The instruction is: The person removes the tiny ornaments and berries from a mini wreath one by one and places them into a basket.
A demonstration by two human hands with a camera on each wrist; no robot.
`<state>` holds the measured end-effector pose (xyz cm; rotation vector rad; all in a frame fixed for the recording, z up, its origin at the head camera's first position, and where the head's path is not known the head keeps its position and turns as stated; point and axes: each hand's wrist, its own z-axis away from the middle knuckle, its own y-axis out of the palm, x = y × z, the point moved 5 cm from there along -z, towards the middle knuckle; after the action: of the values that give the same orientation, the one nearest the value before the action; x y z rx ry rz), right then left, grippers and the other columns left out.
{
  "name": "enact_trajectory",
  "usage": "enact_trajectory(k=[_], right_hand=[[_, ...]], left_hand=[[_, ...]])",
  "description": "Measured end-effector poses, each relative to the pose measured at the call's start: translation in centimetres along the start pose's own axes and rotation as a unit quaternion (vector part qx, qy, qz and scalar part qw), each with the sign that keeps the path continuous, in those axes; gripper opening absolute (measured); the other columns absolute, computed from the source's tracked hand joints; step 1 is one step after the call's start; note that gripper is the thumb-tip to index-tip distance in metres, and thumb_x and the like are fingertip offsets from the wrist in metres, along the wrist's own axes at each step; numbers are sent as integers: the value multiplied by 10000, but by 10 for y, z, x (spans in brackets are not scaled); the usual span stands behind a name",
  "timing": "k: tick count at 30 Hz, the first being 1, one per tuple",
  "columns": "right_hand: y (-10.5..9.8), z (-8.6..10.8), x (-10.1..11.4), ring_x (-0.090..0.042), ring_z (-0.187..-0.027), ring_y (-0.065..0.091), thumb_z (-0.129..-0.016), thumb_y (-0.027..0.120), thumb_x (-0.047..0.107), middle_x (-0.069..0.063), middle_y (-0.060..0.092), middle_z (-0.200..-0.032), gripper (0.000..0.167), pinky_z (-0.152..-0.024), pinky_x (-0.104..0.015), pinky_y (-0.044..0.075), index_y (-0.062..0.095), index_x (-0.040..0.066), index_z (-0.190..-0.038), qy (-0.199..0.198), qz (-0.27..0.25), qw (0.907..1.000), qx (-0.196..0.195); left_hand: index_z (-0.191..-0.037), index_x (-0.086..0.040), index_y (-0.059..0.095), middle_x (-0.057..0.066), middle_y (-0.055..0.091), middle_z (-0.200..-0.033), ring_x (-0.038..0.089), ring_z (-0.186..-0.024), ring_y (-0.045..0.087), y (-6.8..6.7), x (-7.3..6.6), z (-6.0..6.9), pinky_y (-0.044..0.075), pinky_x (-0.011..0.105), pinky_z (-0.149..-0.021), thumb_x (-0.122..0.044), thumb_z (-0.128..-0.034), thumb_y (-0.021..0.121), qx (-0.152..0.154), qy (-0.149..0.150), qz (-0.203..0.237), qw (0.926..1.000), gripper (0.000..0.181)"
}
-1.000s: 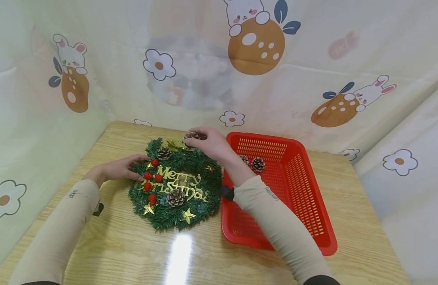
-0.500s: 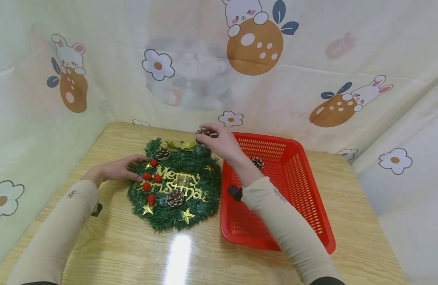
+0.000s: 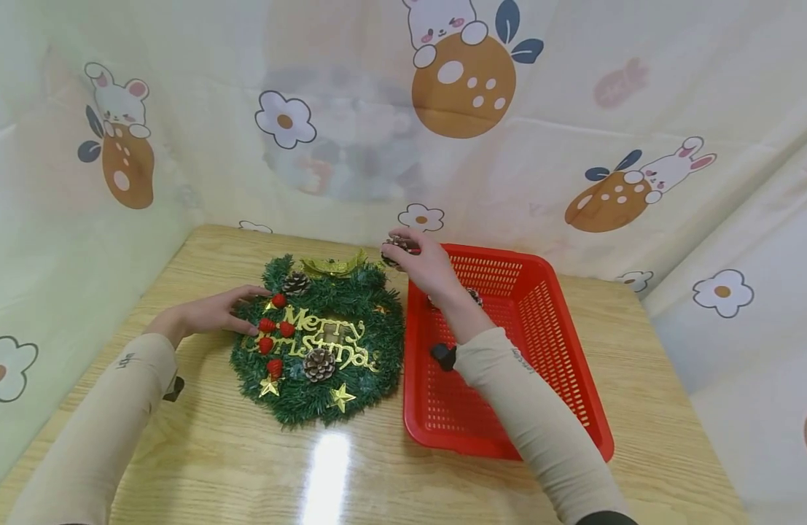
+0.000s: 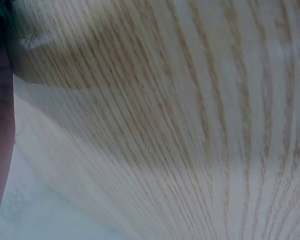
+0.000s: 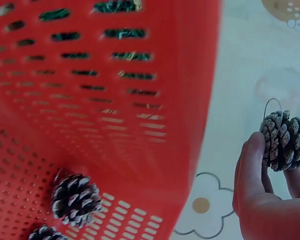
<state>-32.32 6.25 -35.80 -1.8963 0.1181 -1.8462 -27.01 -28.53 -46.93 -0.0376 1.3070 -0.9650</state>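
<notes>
Pinecone [image 5: 282,142] sits pinched in the right hand [image 3: 431,266] near the basket [image 3: 455,446] corner; I see the left hand [image 3: 214,312] relaxed at the edge of the wreath [image 3: 370,386], table [image 3: 232,467] in front.

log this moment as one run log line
left hand: at left edge of wreath | right hand: holds pinecone with thin loop | red basket: two more pinecones inside

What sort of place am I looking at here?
Probably a curtained-off craft corner, though I can't tell what lies beyond. Cloth printed with cartoon rabbits surrounds a wood-grain table, and a Christmas wreath sits there beside a red basket holding pine cones.
</notes>
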Motion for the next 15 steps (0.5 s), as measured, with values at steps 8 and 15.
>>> enact_trajectory(k=[8, 15], right_hand=[[-19, -1, -16, -247, -1263, 468, -946, 643, 386, -46, 506, -1379, 471, -997, -444, 441, 559, 235, -1384, 261, 182, 9992, -237], [-34, 0, -32, -270, -1194, 496, -957, 632, 340, -78, 507, -1349, 448, -983, -483, 433, 559, 193, -1374, 466, -40, 9979, -454]], left_hand=[[-1533, -126, 259, 260, 214, -1540, 490, -1400, 196, 0, 1, -1, 231, 682, -1063, -278, -890, 733, -10, -29, -39, 10000, 813], [-1534, -124, 255, 260, 209, -1542, 493, -1400, 194, 0, 2, -1, 233, 682, -1062, -278, -891, 732, -3, -48, -30, 10000, 815]])
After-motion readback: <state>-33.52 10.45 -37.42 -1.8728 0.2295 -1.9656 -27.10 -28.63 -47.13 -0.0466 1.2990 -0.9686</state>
